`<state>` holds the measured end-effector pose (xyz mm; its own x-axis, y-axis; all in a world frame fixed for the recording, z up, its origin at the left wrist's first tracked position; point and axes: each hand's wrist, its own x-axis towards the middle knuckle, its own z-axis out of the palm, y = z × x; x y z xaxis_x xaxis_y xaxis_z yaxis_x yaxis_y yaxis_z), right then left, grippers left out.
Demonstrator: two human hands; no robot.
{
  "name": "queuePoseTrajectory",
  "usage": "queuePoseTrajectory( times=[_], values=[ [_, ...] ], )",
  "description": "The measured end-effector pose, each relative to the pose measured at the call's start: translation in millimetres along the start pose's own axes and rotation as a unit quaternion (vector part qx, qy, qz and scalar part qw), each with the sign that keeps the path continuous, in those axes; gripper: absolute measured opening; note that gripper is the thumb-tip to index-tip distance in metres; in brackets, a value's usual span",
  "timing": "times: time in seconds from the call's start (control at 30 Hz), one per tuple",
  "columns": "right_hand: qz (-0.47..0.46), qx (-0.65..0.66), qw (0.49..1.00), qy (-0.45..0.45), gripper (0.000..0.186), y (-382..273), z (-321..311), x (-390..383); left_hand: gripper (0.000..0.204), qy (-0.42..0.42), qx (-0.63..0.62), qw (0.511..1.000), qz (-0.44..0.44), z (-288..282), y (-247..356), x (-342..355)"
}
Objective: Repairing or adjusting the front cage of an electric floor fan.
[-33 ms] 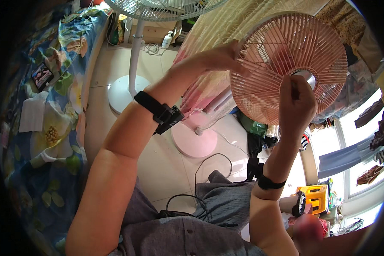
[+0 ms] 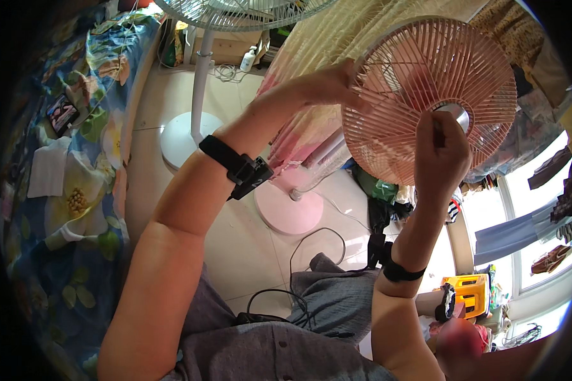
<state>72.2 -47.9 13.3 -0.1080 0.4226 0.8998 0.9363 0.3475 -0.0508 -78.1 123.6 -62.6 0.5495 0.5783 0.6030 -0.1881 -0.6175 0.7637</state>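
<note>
A pink standing fan (image 2: 388,149) with a round wire grille is up in front of me, tilted, its blades showing through the wires. My left hand (image 2: 333,86) grips the grille's left rim, with the thumb and fingers apart around the edge. Over the front, beside the shiny round hub cap (image 2: 462,119), is my right hand (image 2: 443,146). Its fingers are closed together at the grille's centre; whatever they pinch is hidden. The fan's round pink base (image 2: 289,213) rests on the floor below.
A second, white-poled fan (image 2: 202,82) stands at the back left, on a white round base. Flowered bedding (image 2: 76,241) runs along the left, with a phone (image 2: 62,114) on it. A cable (image 2: 318,232) loops across the tiled floor. A yellow crate (image 2: 467,295) sits at the right.
</note>
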Motion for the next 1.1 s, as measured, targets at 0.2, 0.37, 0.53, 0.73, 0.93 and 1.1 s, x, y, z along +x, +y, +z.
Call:
queuePoseTrajectory(
  times=[0.2, 0.37, 0.53, 0.73, 0.93, 1.1],
  values=[
    [-0.043, -0.038, 0.998, 0.007, 0.010, 9, 11, -2, 0.095, -0.019, 0.007, 0.998, -0.056, -2, -4, 0],
    [-0.117, -0.135, 0.984, 0.026, 0.013, -2, 17, 1, 0.094, -0.019, 0.032, 0.999, -0.021, -6, 1, 6],
    [-0.095, -0.042, 0.995, -0.008, 0.011, -3, 23, 1, 0.091, -0.045, 0.001, 0.999, -0.010, -7, 6, 5],
    [0.004, 0.060, 0.998, 0.000, 0.007, 10, 8, 5, 0.090, -0.011, 0.013, 1.000, -0.023, -3, -7, 6],
    [-0.016, 0.025, 1.000, -0.010, 0.008, 5, 5, 4, 0.088, -0.012, 0.021, 0.999, -0.038, -3, 7, 2],
    [-0.091, -0.053, 0.994, -0.005, 0.014, 9, 19, 4, 0.088, -0.006, 0.019, 0.999, -0.031, -5, 13, 1]
  ],
)
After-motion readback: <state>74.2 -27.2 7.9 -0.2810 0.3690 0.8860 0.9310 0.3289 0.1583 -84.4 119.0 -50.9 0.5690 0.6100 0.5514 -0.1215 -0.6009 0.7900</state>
